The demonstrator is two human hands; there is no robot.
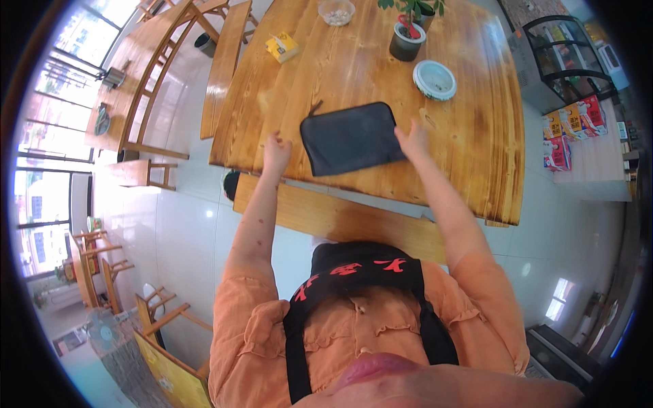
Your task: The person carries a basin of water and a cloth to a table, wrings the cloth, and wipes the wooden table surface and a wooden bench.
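A black zippered pouch point(352, 137) lies flat on the wooden table point(326, 76), turned slightly, its pull strap sticking out at the upper left corner. To the left of the pouch, my left hand point(277, 155) is held over the table's near edge. Its fingers are loosely bent and nothing is in them. My right hand point(414, 143) is at the pouch's right edge with thumb and fingers apart. Whether the thumb touches the pouch's edge is hard to tell.
Farther back stand a yellow tissue pack point(282, 47), a clear plastic bowl point(336, 13), a potted plant point(406, 42) and a pale round dish point(434, 80). A wooden bench point(326, 209) runs between me and the table. Boxes point(574, 125) sit on a counter at right.
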